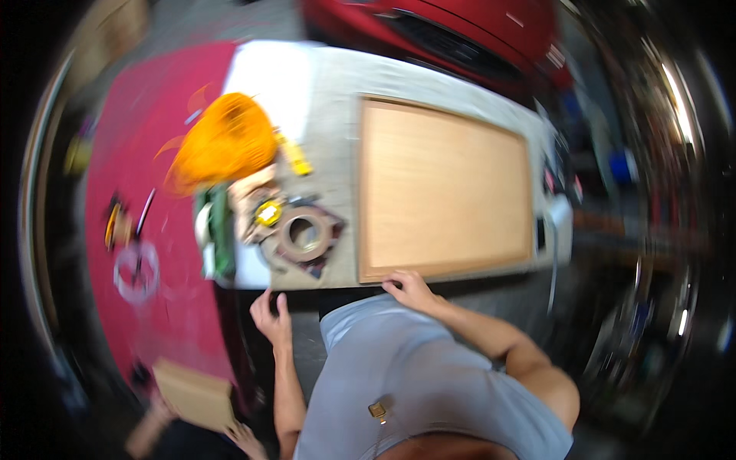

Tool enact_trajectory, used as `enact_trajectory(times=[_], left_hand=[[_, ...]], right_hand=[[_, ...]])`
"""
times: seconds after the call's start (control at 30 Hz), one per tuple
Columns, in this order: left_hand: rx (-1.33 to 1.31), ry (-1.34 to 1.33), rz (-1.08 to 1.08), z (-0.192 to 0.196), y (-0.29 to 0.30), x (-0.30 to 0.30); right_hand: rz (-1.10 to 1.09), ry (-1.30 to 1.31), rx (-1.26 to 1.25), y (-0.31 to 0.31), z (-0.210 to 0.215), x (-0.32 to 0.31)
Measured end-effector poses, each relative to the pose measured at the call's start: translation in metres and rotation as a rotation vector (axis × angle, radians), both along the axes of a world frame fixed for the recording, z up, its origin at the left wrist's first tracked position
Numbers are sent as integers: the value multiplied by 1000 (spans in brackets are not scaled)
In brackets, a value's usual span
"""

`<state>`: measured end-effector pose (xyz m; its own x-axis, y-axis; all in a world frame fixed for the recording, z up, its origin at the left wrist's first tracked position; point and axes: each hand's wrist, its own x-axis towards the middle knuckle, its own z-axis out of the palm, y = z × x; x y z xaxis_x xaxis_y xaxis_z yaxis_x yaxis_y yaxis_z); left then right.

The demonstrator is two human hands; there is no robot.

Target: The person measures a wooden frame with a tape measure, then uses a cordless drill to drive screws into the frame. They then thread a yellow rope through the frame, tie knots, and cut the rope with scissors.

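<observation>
Plainly, we have the framed wooden panel (pixel 445 192) lying flat on the right part of the grey-topped table (pixel 335 130), its raised rim running around a pale inner face and its near edge close to the front of the tabletop. Our right hand (pixel 412 291) is at that near edge, close to the panel's left corner, with the fingers bent toward the rim; we cannot tell whether its grip is pinching the wood or only resting against it. Our left hand (pixel 272 320) is just in front of the table, well apart from the panel, its grip spread, with a gap between thumb and forefinger. Blur keeps us from telling whether a fingertip touches the table edge.

Just beyond the left hand, we see a roll of brown tape (pixel 286 239) lying on a dark patterned piece (pixel 336 234), with a small round yellow object (pixel 268 213) beside it and a green item (pixel 221 238) to the left. Farther back, a loose bundle of orange strands (pixel 234 142) spreads across toward the magenta surface (pixel 172 322), and a yellow strip (pixel 294 157) lies at its right. On the magenta surface, we see a clear ring (pixel 119 274) near a thin stick (pixel 146 211). At lower left, another person's hands (pixel 159 408) hold a brown box (pixel 195 392). Past the table's far side stands a red car (pixel 483 31).
</observation>
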<state>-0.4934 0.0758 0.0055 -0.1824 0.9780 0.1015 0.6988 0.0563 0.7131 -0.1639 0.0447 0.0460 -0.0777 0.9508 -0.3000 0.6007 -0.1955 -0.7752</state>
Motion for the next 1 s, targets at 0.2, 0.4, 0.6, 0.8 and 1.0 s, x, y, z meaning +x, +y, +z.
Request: enact_trajectory(times=[0.2,0.4,0.6,0.8,1.0], left_hand=[[120,-9,-202,19,63,49],[129,-130,-344,34,91,165],[84,-10,-389,18,23,359],[45,-160,-609,8,6,675],[267,-222,-1087,6,96,1045]], right_hand=[[-404,58,4,-48,-6,66],[-654,-120,163,-110,0,228],[-1014,-257,512,-175,-16,545],[-1136,-713,268,-220,-78,844],[-871,-977,333,-244,-133,868]])
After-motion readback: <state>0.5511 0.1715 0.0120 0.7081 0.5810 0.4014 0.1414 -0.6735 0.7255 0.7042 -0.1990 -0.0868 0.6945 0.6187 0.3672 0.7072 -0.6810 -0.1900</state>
